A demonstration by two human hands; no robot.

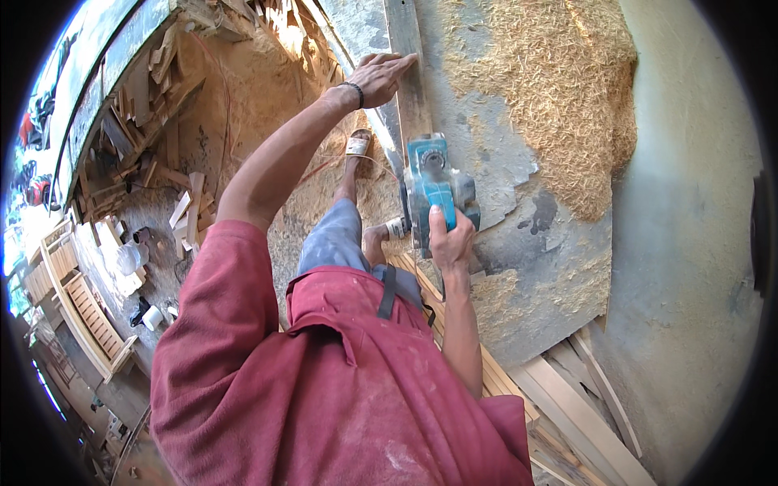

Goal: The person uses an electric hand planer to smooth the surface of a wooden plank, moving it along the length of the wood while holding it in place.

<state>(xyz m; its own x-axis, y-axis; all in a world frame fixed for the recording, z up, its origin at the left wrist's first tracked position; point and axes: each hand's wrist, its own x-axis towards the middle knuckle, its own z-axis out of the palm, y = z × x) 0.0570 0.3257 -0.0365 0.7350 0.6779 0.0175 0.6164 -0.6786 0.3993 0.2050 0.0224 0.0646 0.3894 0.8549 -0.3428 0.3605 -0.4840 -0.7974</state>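
Item: blue electric hand planer (436,190), centre of frame, seated on a narrow grey wooden board (408,77) whose long axis runs from the centre toward the upper edge, leaning slightly left. Right hand (450,243): fingers wrapped closed around the planer's rear handle, thumb laid up along the blue housing; the tool's body lies directly ahead of this hand, in line with the board. Left hand (381,77): arm stretched toward the upper centre, palm down on the board, fingers extended flat and pressing rather than curled round anything; a dark wristband (354,91) on the wrist. The right hand is the one on the planer; the left rests farther up the same board, well apart from the tool, with bare board between them. Surroundings: grey workbench slab (527,267) under the board; heap of pale wood shavings (559,97), upper right; stacked light planks (567,413), lower right; scrap offcuts (154,138) and sawdust on the floor, upper left; slatted wooden frames (81,312), left edge. Packages, labels, signs: none legible; small white containers (151,317) on the floor at left, markings too small to tell.
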